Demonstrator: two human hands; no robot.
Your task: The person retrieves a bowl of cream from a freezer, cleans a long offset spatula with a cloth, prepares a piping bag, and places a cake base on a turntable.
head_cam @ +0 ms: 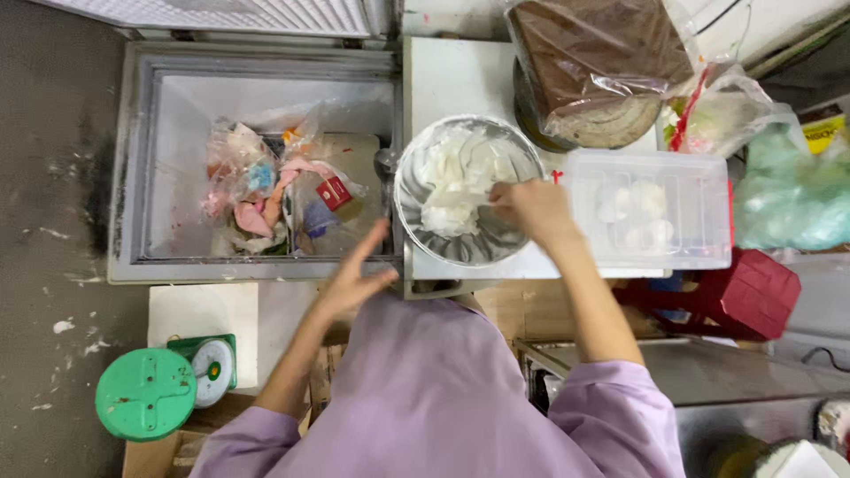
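Viewpoint: head camera looking straight down on a person in a lilac long-sleeved smock (434, 398), both arms reaching forward.
Nearest objects: green round-topped kitchen scale with a white dial (164, 385) by the left elbow; red plastic stool (753, 292) to the right.
Left hand: the left hand (359, 274) is spread open, fingers splayed and blurred, holding nothing; it hovers over the near edge of the open chest freezer (142, 159), just left of the bowl.
Right hand: the right hand (531, 208) sits over the right rim of the round shiny metal bowl (412, 217), fingers drawn together and pointing left into it; they seem to pinch a white piece, though the exact hold cannot be told.
Bowl contents: soft white lumps, dough-like or creamy (456, 181), heaped in the middle and far half, touching the right fingertips and lying to their left.
Key relation: the right hand is at the white mass; the left hand is near but apart, below and to the left.
Beside the bowl: clear rectangular plastic tub (691, 239) holding a few white pieces, just right of the right wrist.
Freezer: crumpled plastic bags of mixed packets (274, 190) inside.
Farthest: brown block wrapped in clear plastic (598, 53) beyond the bowl.
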